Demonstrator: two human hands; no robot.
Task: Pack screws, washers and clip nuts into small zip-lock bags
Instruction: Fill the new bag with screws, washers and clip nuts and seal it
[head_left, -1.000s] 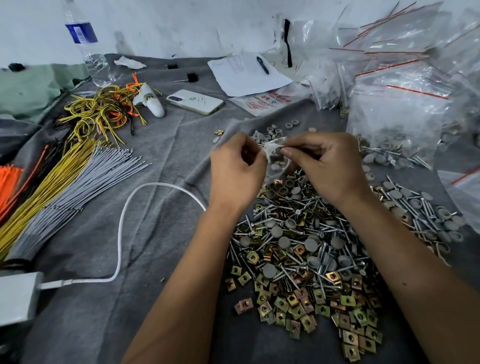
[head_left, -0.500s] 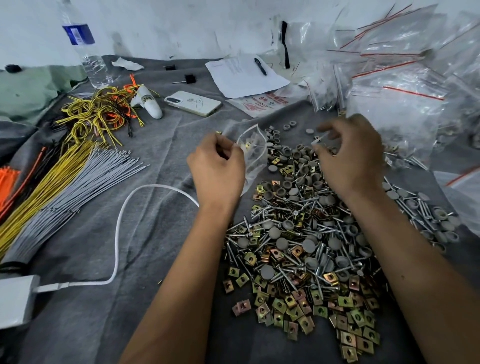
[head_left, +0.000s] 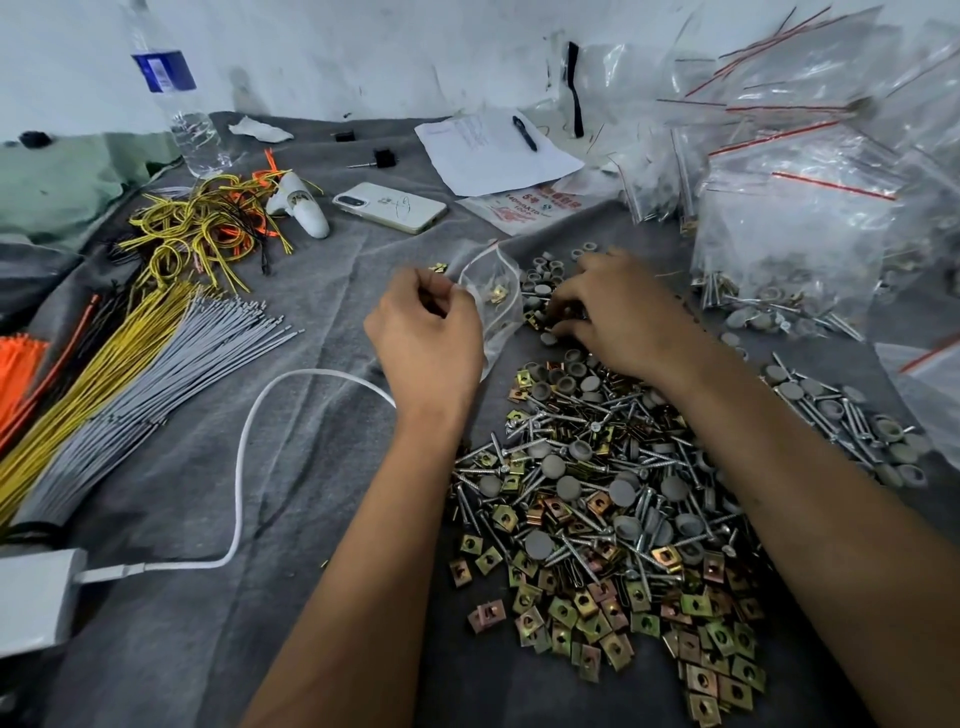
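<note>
My left hand (head_left: 423, 338) pinches the rim of a small clear zip-lock bag (head_left: 493, 296) and holds it open above the grey cloth; a few brass clip nuts lie inside it. My right hand (head_left: 618, 312) reaches down into the far end of the loose pile (head_left: 587, 499) of screws, grey round washers and brass clip nuts, its fingers curled among the grey washers (head_left: 543, 280). What the fingertips hold is hidden. Square clip nuts (head_left: 597, 618) spread across the pile's near side.
Filled and empty zip-lock bags (head_left: 795, 228) heap up at the right. More screws and washers (head_left: 841, 421) lie right of my forearm. Left are cable-tie bundles (head_left: 119, 364), a white cable (head_left: 244, 457), a phone (head_left: 389, 206), a water bottle (head_left: 176, 109), paper with a pen (head_left: 493, 148).
My hands were together at the bag's mouth; the right hand left it and dropped onto the washers at the pile's far end. The left hand drew the open bag slightly left.
</note>
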